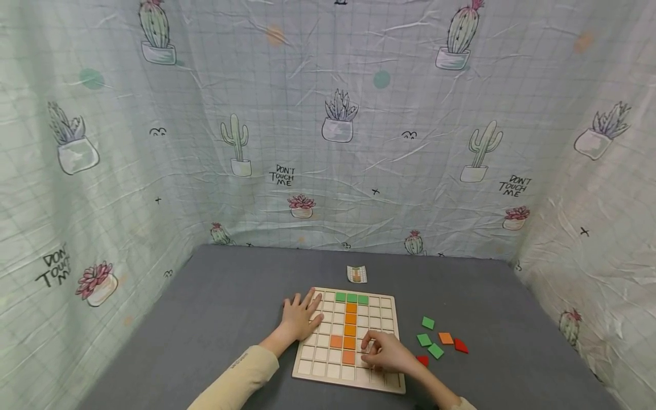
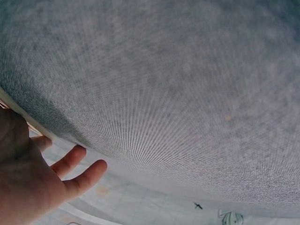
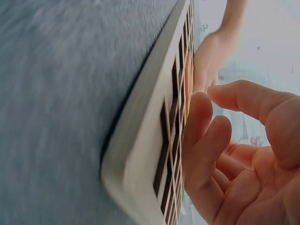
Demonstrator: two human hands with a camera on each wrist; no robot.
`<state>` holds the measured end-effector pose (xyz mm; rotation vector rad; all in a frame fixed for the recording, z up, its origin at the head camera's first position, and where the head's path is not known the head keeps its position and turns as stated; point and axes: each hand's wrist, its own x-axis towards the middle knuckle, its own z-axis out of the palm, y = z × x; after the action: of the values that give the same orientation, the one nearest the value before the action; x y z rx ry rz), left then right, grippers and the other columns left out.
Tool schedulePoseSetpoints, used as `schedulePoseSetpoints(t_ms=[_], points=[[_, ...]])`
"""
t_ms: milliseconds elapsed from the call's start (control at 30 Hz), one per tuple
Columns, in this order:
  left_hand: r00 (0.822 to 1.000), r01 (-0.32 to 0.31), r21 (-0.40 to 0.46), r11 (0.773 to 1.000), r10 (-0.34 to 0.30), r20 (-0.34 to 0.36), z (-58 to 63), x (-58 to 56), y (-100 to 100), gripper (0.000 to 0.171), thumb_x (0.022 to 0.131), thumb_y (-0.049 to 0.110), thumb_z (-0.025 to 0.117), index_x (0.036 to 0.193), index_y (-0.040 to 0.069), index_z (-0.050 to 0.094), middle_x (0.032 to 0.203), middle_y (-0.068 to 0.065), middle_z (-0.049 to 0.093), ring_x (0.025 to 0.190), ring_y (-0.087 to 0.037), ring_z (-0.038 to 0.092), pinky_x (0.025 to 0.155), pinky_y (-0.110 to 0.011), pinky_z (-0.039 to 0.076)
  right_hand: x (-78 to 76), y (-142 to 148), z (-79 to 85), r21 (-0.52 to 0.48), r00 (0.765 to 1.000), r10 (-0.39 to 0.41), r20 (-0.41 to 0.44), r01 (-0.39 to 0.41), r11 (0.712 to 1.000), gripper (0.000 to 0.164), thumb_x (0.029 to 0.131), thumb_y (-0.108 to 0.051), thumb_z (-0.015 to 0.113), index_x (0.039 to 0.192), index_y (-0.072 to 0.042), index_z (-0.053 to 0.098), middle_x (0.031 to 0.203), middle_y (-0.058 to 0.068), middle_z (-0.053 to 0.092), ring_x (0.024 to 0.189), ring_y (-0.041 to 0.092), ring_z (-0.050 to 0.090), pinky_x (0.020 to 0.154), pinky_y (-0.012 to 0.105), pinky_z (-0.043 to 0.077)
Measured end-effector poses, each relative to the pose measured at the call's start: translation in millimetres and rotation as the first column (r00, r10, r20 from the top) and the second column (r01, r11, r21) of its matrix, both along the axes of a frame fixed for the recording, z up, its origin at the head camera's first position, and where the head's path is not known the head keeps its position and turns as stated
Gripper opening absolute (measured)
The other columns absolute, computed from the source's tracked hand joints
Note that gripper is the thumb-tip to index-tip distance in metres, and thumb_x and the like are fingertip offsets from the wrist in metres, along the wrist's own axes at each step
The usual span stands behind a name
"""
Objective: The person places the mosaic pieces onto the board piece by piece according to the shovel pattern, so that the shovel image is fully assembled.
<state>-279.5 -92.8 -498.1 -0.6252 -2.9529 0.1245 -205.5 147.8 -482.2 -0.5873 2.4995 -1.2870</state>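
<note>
A wooden grid board [image 1: 319, 369] lies on the grey table. Three green square tiles [image 1: 352, 298] sit side by side in its top row, and orange square tiles [image 1: 350, 330] run down the column below the middle one. Two lighter orange tiles, one of them the lower tile [image 1: 348, 357], sit at the column's lower end. My left hand [image 1: 297, 320] rests with spread fingers on the board's left edge. Over the lower right cells is my right hand [image 1: 386, 352], its thumb and forefinger bent toward each other. No tile shows between those fingertips in the right wrist view.
Right of the board lie several loose green tiles [image 1: 424, 340], an orange tile [image 1: 446, 338] and a red rounded piece [image 1: 460, 345]. Another red piece [image 1: 422, 361] is partly hidden by the right hand. A small pattern card [image 1: 356, 274] lies behind the board. Printed curtains surround the table.
</note>
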Motion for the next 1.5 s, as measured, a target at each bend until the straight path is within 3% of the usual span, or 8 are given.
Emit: schedulePoseSetpoints(t_ms=[267,500,733,1033,1500], points=[[1.000,-0.004,-0.008,1.000,0.005,0.012,1.3,0.4,1,0.055,0.093,0.048,0.034,0.141,0.021,0.030,0.146,-0.004,0.029,0.120,-0.033,0.038,0.081,-0.053,0.034,-0.9,25,1.4,0.017,0.998,-0.057,-0.018,0.057,0.998,0.012,0.083,-0.013,0.060,0.088,-0.003,0.057,0.059,0.002,0.056,0.044,0.009,0.052,0.040,0.020,0.039],[1.000,-0.007,-0.019,1.000,0.007,0.002,1.2,-0.7,1,0.055,0.093,0.048,0.034,0.140,0.021,0.031,0.146,-0.004,0.030,0.119,-0.033,0.039,0.080,-0.052,0.034,-1.7,48,5.3,0.013,0.995,-0.091,-0.027,0.092,0.996,0.015,0.085,-0.014,0.058,0.091,-0.001,0.056,0.060,0.010,0.059,0.043,0.012,0.052,0.037,0.020,0.036],[1.000,-0.005,0.002,1.000,0.005,0.014,1.9,-1.4,0,0.055,0.093,0.047,0.035,0.140,0.020,0.032,0.146,-0.005,0.030,0.119,-0.034,0.038,0.080,-0.053,0.034,-2.1,70,9.5,-0.004,0.995,-0.103,0.004,0.103,0.995,0.022,0.085,-0.017,0.060,0.097,0.001,0.056,0.066,0.012,0.060,0.050,0.015,0.056,0.041,0.026,0.042],[1.000,-0.004,-0.013,1.000,0.003,-0.006,2.9,-0.5,1,0.055,0.092,0.048,0.034,0.140,0.021,0.032,0.145,-0.005,0.030,0.119,-0.033,0.039,0.079,-0.052,0.035,-0.4,97,12.1,0.036,0.989,-0.138,-0.044,0.139,0.990,0.026,0.085,-0.017,0.059,0.100,0.004,0.056,0.070,0.012,0.062,0.051,0.012,0.056,0.041,0.023,0.041],[1.000,-0.007,-0.008,1.000,0.007,-0.009,0.5,0.4,1,0.055,0.092,0.049,0.035,0.140,0.021,0.032,0.145,-0.004,0.031,0.120,-0.033,0.039,0.079,-0.052,0.034,-5.4,144,10.5,0.059,0.982,-0.187,0.021,0.186,0.981,0.032,0.088,-0.022,0.056,0.107,0.004,0.054,0.077,0.013,0.064,0.060,0.017,0.061,0.047,0.032,0.046]])
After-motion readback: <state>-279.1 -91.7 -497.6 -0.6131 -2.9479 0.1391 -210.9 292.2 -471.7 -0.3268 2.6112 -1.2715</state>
